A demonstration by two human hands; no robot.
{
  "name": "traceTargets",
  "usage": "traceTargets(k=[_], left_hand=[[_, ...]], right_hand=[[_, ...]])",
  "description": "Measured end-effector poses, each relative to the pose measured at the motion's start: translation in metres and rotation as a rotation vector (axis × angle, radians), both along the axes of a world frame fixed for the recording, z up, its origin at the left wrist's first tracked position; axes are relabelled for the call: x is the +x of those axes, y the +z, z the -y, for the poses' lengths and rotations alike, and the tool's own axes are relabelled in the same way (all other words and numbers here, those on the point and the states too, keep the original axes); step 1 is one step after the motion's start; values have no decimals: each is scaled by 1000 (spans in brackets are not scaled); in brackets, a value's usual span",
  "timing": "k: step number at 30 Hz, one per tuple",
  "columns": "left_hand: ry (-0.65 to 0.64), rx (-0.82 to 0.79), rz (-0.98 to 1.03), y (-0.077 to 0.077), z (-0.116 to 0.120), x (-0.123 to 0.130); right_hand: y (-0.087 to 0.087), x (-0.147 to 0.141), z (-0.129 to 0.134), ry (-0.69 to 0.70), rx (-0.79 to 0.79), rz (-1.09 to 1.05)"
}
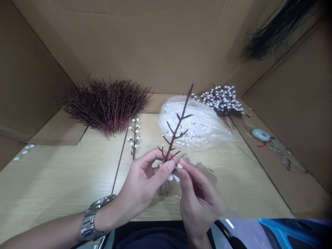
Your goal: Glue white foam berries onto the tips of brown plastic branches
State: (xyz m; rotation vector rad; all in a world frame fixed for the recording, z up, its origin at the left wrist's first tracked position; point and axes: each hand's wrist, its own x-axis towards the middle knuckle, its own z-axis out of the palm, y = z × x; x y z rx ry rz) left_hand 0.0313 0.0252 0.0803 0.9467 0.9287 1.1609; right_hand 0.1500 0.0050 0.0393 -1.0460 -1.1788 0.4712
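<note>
A brown twig [178, 125] with short side branches stands upright in my left hand [145, 181], its lower end pinched between thumb and fingers. My right hand [198, 195] meets it at the twig's base, thumb and forefinger closed on a small white bead [180, 166]. Another white bead [170, 177] shows just below the left thumb. Behind the hands lies a clear plastic bag [192, 121] of white beads. One twig with white beads [134, 136] rests on the table to the left of the bag.
A large pile of bare brown twigs [107, 105] lies back left; beaded twigs [224, 100] lie back right. Glasses [287, 157] and a pale oval object [260, 135] are at right. Loose beads [25, 152] sit far left. Cardboard walls [145, 45] surround the table.
</note>
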Motion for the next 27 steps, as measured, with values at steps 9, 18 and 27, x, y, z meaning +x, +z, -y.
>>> traceTargets(k=[9,18,27], left_hand=[[14,24,-4,0,-4,2],[-22,22,0,-3,-4,1],[-142,-40,-104,-5,-3,-3]], right_hand=[[0,3,-4,23,-12,-6],[1,16,-1,162,-63,-52],[13,98,-107,249,-425,1046]])
